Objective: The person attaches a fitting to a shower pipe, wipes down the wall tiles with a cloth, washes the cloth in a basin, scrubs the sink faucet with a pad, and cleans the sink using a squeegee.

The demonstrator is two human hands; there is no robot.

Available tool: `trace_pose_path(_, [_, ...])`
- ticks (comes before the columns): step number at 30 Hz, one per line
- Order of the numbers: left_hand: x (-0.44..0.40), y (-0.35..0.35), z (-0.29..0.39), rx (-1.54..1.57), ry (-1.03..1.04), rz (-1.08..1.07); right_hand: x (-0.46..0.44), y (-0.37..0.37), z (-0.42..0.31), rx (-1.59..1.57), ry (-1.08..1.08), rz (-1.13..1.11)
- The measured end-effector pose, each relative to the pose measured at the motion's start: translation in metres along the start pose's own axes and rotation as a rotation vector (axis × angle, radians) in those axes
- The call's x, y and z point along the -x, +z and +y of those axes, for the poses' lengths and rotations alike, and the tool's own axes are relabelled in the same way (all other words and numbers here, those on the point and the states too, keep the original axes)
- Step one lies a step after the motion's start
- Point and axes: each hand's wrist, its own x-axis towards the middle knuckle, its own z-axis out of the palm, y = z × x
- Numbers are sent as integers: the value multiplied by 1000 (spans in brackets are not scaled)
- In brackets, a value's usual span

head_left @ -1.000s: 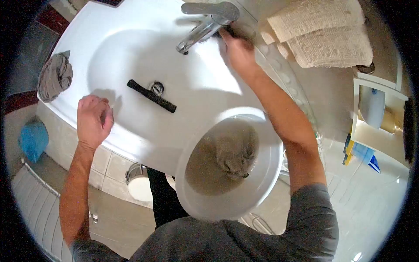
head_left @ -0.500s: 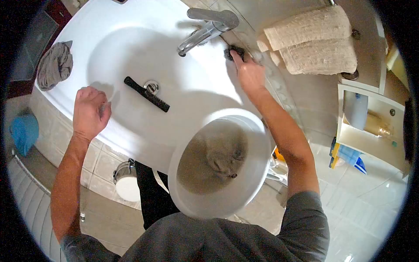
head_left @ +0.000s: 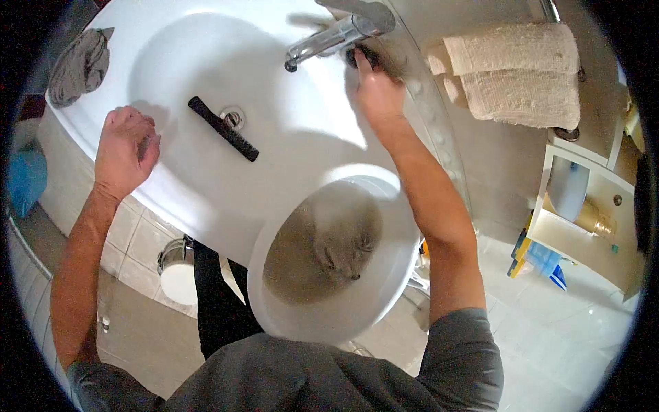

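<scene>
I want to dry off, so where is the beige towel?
In the head view, the beige towel is at upper right, between the faucet and the white shelf unit.

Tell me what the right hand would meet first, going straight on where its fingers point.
The right hand would meet the small dark object at its fingertips, seemingly in contact; the tap probably comes next, though depth is unclear.

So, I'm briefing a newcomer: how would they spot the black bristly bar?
Find the wide white sink. Inside, by the round metal drain, lies a slim, bristly black bar. Unlike the crumpled grey cloth on the rim, it is straight.
</scene>
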Motion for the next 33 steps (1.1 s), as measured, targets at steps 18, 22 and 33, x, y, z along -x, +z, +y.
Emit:
trace_pose_path(18, [0,2,-3,-16,-45,22,-24,28,6,-300,-11,197])
trace_pose_path(22, [4,7,-7,-13,-102,-28,29,-4,27,-304,37,52])
trace_pose_path(33, [-2,6,-6,28,-14,36,8,4,15,-473,101,35])
